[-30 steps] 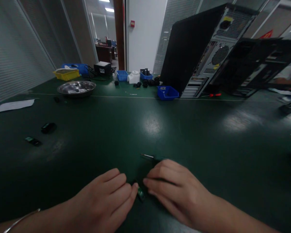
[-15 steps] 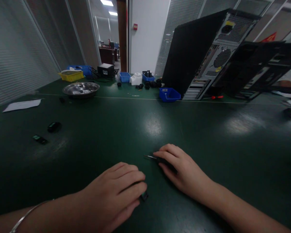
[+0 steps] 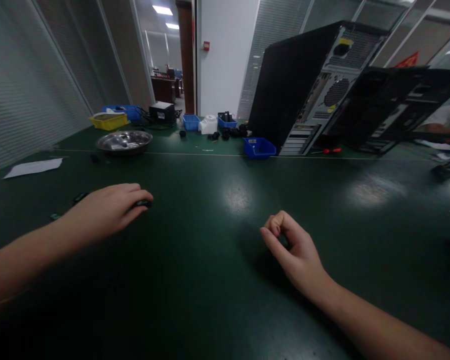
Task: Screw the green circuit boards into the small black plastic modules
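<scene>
My left hand (image 3: 114, 202) is over the left part of the green table, its fingers pinched around a small black part with a hint of green (image 3: 143, 204). Behind that wrist, two little dark pieces lie on the table, both mostly covered: a black one (image 3: 78, 198) and one with a green face (image 3: 55, 216). To the right, my right hand (image 3: 290, 245) rests on the table with its fingers curled in toward the thumb. No tool shows out of it, and whatever may be inside the curl is hidden.
A steel bowl (image 3: 124, 142) holds small parts at the back left, near a sheet of paper (image 3: 33, 168). Blue bin (image 3: 260, 148), white housing (image 3: 208, 124) and yellow tray (image 3: 109, 121) stand along the back. A black computer tower (image 3: 292, 85) stands at right; a person sits beyond.
My left hand has moved up and left with the small black part. My right hand has shifted slightly right and curled; the thin metal-tipped tool in it no longer shows.
</scene>
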`<state>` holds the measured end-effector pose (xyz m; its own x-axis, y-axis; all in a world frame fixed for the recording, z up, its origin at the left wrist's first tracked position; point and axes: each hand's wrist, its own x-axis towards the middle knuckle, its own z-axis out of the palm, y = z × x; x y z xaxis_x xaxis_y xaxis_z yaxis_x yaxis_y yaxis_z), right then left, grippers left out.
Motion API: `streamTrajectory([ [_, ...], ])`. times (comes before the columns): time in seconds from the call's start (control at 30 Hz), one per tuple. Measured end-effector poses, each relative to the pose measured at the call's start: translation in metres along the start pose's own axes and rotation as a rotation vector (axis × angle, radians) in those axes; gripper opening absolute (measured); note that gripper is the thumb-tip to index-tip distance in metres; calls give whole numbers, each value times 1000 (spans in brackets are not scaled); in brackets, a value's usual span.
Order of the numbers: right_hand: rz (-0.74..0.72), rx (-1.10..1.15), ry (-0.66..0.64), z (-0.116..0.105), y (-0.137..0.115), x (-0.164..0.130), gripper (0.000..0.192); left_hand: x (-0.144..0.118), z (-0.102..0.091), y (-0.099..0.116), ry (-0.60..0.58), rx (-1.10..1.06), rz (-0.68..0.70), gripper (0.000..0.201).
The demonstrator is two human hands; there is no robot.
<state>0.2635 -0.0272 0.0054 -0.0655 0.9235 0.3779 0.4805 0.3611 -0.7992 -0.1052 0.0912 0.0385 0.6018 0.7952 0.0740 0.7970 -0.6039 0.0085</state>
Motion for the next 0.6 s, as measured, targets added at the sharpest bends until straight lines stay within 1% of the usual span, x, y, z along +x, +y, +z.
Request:
streamTrajectory([
  [0.07,6,22,9,0,0,0,23,-2,0,-29,-15,30,-61,28],
  [0.1,8,32,6,0,0,1,24,-4,1,-39,-59,47,-77,28],
  [0.17,8,51,-8,0,0,0,24,-8,3,-50,-103,56,-90,35],
  [0.2,9,59,-15,1,0,0,24,-10,3,-50,-106,65,-87,40],
  [0.27,14,78,-23,1,-1,0,24,-11,0,-40,-62,107,-66,47],
  [0.33,30,100,-12,1,-1,-1,25,-9,-5,-21,-18,149,-23,42],
  [0.37,42,112,3,1,-1,0,25,-7,-8,-10,-38,131,6,37],
  [0.47,95,170,55,0,1,0,29,-4,-9,22,-185,-15,98,17],
  [0.53,123,233,85,-1,3,1,34,-5,-4,37,-230,-91,155,16],
  [0.6,135,303,116,-2,3,0,41,-7,4,48,-239,-148,222,17],
])
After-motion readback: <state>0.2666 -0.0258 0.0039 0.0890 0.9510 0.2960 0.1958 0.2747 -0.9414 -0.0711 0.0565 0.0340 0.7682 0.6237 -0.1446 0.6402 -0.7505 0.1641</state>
